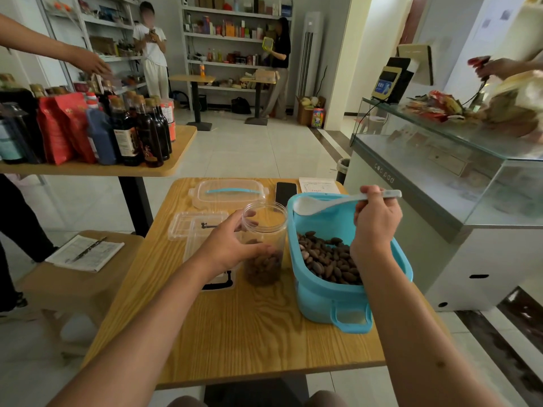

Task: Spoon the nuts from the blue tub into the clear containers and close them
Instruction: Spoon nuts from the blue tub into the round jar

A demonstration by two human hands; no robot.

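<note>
- Left hand (232, 245) wraps the clear jar (264, 245), steadying it beside the blue tub (338, 295) on the tabletop (235, 333).
- Right hand (376, 221) pinches the empty white spoon (329, 202) above the nuts (329, 259), seemingly ready to scoop.

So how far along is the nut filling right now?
The clear jar holds nuts only in its bottom part. In hand: the left hand grips the jar, and the right hand holds an empty white spoon over the blue tub. Left: many nuts remain, and the jar is lidless.
</note>
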